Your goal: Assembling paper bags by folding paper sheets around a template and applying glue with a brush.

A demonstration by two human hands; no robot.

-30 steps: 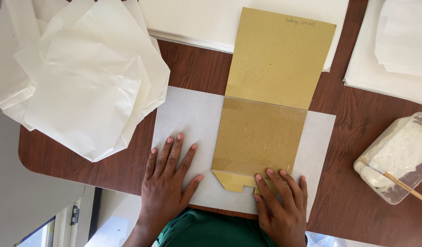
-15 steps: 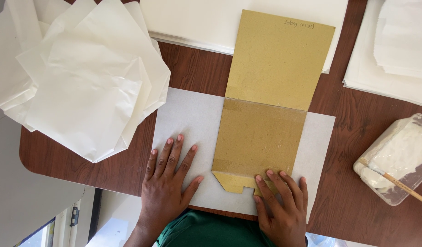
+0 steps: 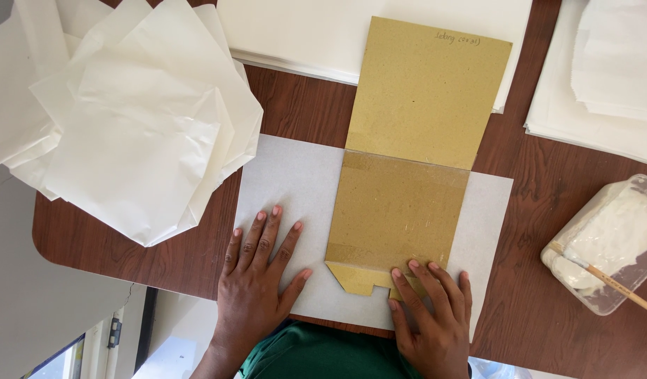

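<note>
- Head view: a stiff, matte brown cardboard template (image 3: 407, 175) lies on a brown wood-grain table (image 3: 295, 105), long and rectangular, with a notched tab at its near end.
- Its lower half sits under a thin, translucent white sheet of paper (image 3: 288, 182), which is folded over it, so the board shows through dulled; the upper half is bare and has faint pencil marks at the far corner.
- The left hand (image 3: 256, 270) lies flat on the white sheet just left of the board, fingers (image 3: 267, 231) spread and straight, gripping nothing.
- The right hand (image 3: 432, 309) presses flat on the near end of the board by the tab, fingers (image 3: 439, 281) extended and slightly apart, holding nothing.
- To the left, a loose heap of crumpled white paper sheets (image 3: 134, 133), soft and creased.
- At the far edge and right, neat stacks of flat white paper (image 3: 302, 35).
- At right, a clear plastic tub (image 3: 608, 245) of white paste, with a thin wooden stick (image 3: 618, 284) resting across it.
</note>
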